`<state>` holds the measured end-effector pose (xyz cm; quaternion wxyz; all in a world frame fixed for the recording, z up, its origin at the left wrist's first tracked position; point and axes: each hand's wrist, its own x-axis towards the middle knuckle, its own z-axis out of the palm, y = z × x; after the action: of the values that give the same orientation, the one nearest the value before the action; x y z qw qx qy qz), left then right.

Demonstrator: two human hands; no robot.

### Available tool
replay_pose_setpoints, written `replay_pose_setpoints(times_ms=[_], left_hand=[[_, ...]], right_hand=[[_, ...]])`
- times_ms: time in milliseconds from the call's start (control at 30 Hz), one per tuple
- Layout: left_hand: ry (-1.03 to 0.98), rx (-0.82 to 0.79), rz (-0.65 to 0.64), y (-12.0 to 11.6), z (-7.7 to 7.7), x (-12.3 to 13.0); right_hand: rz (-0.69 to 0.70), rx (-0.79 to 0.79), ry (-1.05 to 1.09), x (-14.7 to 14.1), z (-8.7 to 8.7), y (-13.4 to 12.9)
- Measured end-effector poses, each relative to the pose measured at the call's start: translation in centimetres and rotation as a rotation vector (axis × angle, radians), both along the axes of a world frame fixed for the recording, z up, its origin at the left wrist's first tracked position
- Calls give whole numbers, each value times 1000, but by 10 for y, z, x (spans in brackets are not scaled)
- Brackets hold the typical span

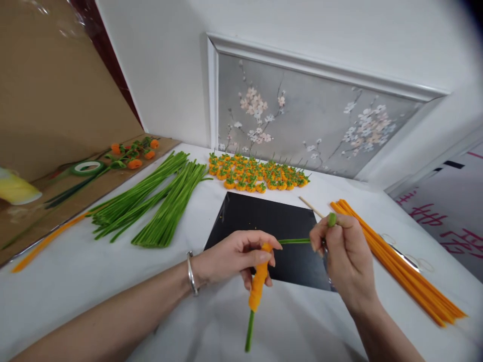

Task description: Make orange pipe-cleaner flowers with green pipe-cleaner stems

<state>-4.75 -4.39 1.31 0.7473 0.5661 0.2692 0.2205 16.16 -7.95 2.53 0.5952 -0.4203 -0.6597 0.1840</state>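
My left hand (251, 254), with a silver bracelet at the wrist, pinches an orange pipe-cleaner coil (258, 284) between thumb and fingers. A green stem (249, 332) sticks out of the coil's lower end. From the coil's top a green pipe cleaner (294, 241) runs sideways to my right hand (345, 251), whose fingers are closed on it. A green end (332, 219) pokes up above the right thumb. Both hands are held over a black board (271, 216) on the white table. Something dark and metallic shows partly inside the right hand; its kind is hidden.
Green pipe cleaners (166, 216) lie in bundles at left, and orange pipe cleaners (403, 271) at right beside scissors-like metal (405, 259). Several small orange pumpkins (256, 173) stand along the wall. Green tape (87, 167) and orange flowers (135, 164) rest on cardboard. A thin stick (310, 206) lies behind the right hand.
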Motion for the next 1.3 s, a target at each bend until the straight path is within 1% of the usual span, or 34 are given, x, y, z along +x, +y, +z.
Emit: replay_pose_setpoints(times_ms=[67, 133, 200, 267, 333, 433, 533, 567, 633, 767, 900, 967, 1167, 1300], left_hand=[[-78, -71, -71, -1, 3, -1], [-163, -110, -109, -2, 5, -1], [-228, -119, -116, -4, 6, -1], [-253, -103, -88, -4, 7, -1], [-258, -78, -12, -4, 8, -1], [-238, -47, 188, -1, 8, 0], [-217, -21, 379, 3, 6, 1], [-211, -7, 421, 4, 5, 1], [-190, 24, 463, 6, 4, 2], [-137, 50, 461, 8, 4, 0], [-120, 66, 449, 12, 3, -3], [-108, 74, 442, 14, 3, -4], [-57, 122, 435, 12, 4, -3], [-56, 144, 453, 9, 6, 0]], right_hand=[[-25, 4, -6, 5, 0, 4], [-34, -12, -24, 8, -3, 8], [-34, -39, -36, 10, -6, 11], [-30, -63, -48, 10, -9, 12], [-24, -82, -71, 9, -9, 11], [-11, -83, -191, 4, -5, 4], [30, -2, -356, -6, -1, -5], [50, 20, -379, -9, 0, -8], [73, 7, -407, -14, 1, -11], [58, -98, -467, -16, 4, -12], [140, -154, -516, -14, 6, -12], [157, -171, -529, -13, 6, -13], [145, -170, -562, -12, 2, -13], [110, -108, -567, -15, -1, -12]])
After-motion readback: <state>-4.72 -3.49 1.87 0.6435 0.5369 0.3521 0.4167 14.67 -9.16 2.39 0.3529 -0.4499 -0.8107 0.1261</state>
